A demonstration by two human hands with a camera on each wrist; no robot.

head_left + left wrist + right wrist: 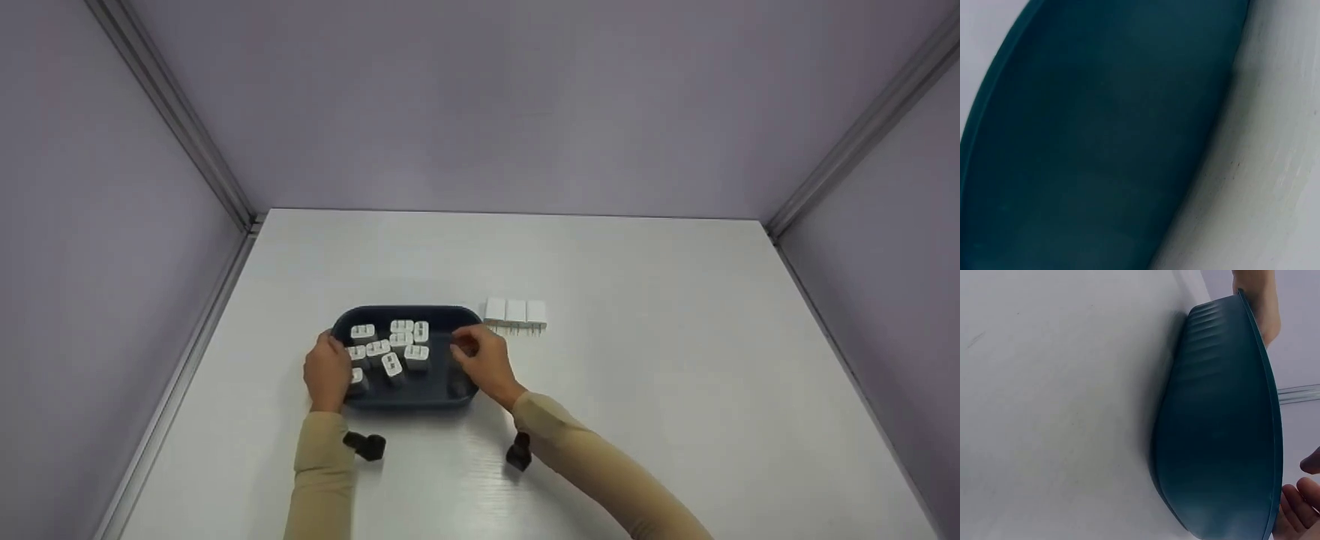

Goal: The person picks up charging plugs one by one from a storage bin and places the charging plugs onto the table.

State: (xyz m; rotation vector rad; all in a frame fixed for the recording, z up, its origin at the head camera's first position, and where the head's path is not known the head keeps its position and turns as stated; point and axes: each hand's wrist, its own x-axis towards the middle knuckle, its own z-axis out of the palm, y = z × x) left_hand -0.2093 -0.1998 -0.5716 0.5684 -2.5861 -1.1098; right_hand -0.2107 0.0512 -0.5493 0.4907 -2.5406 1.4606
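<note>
A dark blue tray (pixel 427 394) with rounded corners holds several white plug-like blocks (pixel 417 354), most upright with dark slots on their tops. My left hand (pixel 328 373) grips the tray's left rim; the same hand shows partly at the top of the right wrist view. Over the tray's right side is my right hand (pixel 487 361), its fingers loosely bent and the thumb apart from them. Nothing shows between these fingers. Beyond the tray's right rim, three white blocks (pixel 515 310) lie side by side, thin metal pins facing me.
The white table (pixel 675 360) stretches around the tray. Purple-grey walls (pixel 510 105) stand behind it and on both sides. Black wrist cameras (pixel 367 446) stick out from both forearms. In the left wrist view, the tray's outer wall (pixel 1100 140) fills most of the picture.
</note>
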